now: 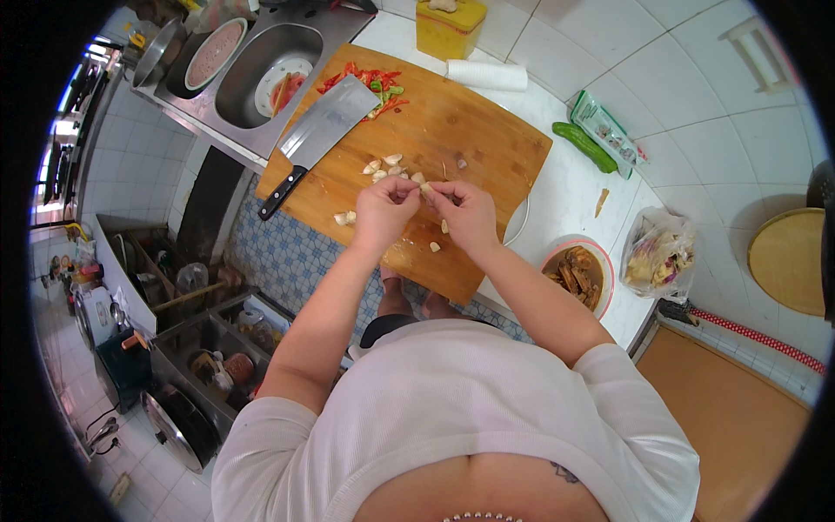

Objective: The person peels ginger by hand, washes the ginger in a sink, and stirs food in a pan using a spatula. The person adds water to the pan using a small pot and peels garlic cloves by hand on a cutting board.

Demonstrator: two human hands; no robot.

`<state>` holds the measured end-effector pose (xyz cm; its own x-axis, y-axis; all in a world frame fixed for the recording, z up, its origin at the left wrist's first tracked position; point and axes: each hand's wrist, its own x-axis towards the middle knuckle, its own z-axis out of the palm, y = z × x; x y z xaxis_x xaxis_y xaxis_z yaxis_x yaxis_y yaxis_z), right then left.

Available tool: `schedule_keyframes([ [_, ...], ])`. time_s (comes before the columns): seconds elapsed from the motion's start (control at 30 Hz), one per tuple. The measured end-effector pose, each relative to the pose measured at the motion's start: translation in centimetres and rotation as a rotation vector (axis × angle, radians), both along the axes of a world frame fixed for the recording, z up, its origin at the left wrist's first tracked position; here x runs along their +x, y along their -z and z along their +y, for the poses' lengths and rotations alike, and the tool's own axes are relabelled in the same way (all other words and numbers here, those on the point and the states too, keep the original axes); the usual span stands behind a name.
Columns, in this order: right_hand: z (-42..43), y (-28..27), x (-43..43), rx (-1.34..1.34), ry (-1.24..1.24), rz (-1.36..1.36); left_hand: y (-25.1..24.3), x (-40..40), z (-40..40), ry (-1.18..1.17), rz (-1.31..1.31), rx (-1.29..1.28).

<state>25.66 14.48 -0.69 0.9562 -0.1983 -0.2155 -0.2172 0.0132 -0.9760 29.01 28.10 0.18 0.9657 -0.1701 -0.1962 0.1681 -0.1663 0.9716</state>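
Over the wooden cutting board, my left hand and my right hand meet at the fingertips, pinching a garlic clove between them. Just beyond my left hand lie several garlic cloves in a loose group. More garlic rests at the board's near left edge, and a small piece lies between my forearms. A cleaver with a black handle lies flat across the board's left side. Cut red and green peppers are heaped past its blade.
A steel sink holding a plate is at upper left. On the white counter are a yellow container, a white roll, a cucumber, a bowl of brown food in liquid and a plastic bag of scraps.
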Motion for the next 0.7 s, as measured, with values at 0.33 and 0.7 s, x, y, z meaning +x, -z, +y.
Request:
schedule_keyframes([
  [0.33, 0.7, -1.3, -1.1, 0.051, 0.043, -0.082, -0.9, 0.0, 0.4, 0.020, 0.109, -0.108],
  [0.7, 0.7, -0.7, -1.0, 0.955, 0.056, 0.037, -2.0, -0.2, 0.4, 0.048, 0.249, -0.446],
])
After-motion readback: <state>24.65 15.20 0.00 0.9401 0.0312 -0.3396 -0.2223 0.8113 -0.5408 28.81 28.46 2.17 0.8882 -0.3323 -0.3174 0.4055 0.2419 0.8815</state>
